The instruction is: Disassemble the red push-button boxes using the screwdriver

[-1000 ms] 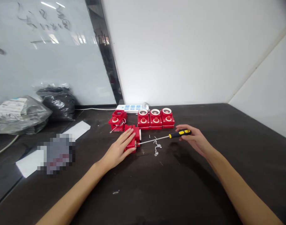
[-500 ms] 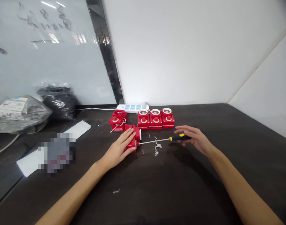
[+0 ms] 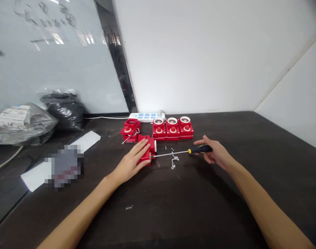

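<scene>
My left hand [image 3: 130, 162] lies over a red box-shaped part [image 3: 146, 149] on the dark table [image 3: 173, 207], fingers pressed on its top and side. My right hand [image 3: 215, 153] grips the black and yellow handle of a screwdriver [image 3: 183, 151]. The long shaft runs left and its tip meets the right side of the red part. A small white chain [image 3: 174, 161] and a few loose screws [image 3: 168, 149] lie on the table just below and behind the shaft.
Three red button units [image 3: 172, 127] stand in a row behind, with a stacked red unit [image 3: 130, 130] to their left and a white power strip [image 3: 146, 116] by the wall. Plastic bags [image 3: 38, 117] and white paper [image 3: 86, 141] lie at the left.
My right hand has closed round the screwdriver handle again after loosening its fingers half a second ago. The view has shifted slightly. The left hand stays on the red part.
</scene>
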The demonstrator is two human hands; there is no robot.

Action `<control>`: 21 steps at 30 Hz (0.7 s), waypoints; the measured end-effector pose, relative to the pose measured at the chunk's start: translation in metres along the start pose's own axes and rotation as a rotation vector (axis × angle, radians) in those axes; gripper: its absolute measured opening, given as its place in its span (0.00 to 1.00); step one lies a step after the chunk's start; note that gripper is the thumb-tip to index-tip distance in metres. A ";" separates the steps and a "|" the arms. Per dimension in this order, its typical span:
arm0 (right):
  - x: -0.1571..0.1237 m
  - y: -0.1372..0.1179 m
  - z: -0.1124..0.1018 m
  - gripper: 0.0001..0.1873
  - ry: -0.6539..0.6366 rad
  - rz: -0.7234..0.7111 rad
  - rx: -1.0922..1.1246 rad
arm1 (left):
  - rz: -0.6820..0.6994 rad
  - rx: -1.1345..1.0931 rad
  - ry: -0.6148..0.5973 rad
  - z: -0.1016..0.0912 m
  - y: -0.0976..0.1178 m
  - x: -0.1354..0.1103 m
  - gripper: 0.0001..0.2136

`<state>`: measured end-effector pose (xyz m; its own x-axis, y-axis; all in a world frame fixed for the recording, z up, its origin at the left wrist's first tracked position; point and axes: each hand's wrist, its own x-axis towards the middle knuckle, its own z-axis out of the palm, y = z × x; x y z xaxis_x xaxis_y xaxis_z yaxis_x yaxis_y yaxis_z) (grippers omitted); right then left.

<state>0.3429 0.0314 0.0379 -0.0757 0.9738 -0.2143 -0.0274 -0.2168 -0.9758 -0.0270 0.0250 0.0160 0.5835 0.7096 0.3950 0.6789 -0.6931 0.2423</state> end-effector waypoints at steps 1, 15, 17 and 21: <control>0.000 0.000 -0.001 0.28 0.004 0.025 -0.023 | -0.001 -0.002 0.001 0.000 0.000 0.000 0.29; -0.001 -0.002 -0.005 0.18 0.004 -0.080 0.018 | -0.008 0.003 -0.025 -0.001 0.000 0.000 0.28; -0.002 -0.003 -0.006 0.21 -0.060 -0.130 0.081 | -0.005 0.004 -0.022 -0.001 0.000 0.000 0.28; -0.002 -0.003 -0.008 0.20 -0.102 -0.028 0.089 | -0.005 0.003 -0.007 -0.002 0.001 0.001 0.28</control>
<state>0.3509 0.0305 0.0407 -0.1742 0.9686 -0.1776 -0.1187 -0.1997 -0.9726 -0.0268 0.0244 0.0183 0.5828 0.7140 0.3880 0.6834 -0.6890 0.2414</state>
